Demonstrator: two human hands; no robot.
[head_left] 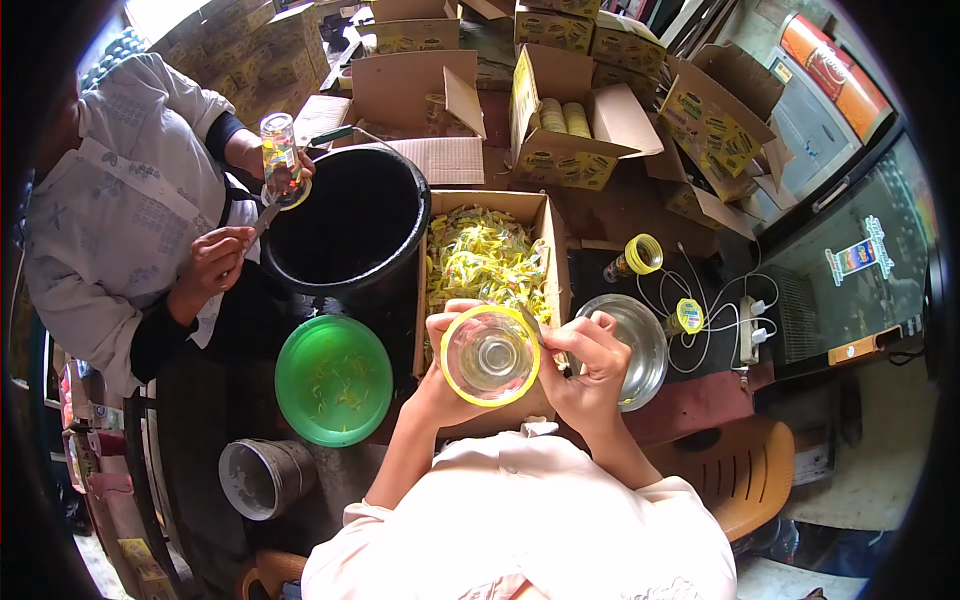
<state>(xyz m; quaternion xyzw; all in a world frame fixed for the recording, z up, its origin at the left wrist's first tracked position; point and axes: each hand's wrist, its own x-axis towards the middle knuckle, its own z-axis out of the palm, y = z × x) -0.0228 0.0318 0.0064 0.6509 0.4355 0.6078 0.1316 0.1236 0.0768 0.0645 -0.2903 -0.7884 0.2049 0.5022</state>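
Observation:
My left hand (440,385) is wrapped round a clear jar (492,356) with a yellow rim, its round mouth or base facing up at me. At the rim's right side my right hand (588,362) is closed, thumb and fingers pinched on a thin dark blade (530,320) that lies along the yellow edge. Most of the blade is hidden by the fingers. Just beyond both hands stands a cardboard box (561,255) heaped with yellow plastic scraps (485,255). A clear round bowl (640,350) sits partly behind my right hand.
On the left a co-worker (120,200) holds a jar (280,160) and a knife (262,225) over a black tub (418,200). Nearby are a green basin (335,435) and grey bucket (250,480). Open cartons (570,165), cables (710,325) and a power strip (748,330) lie farther right.

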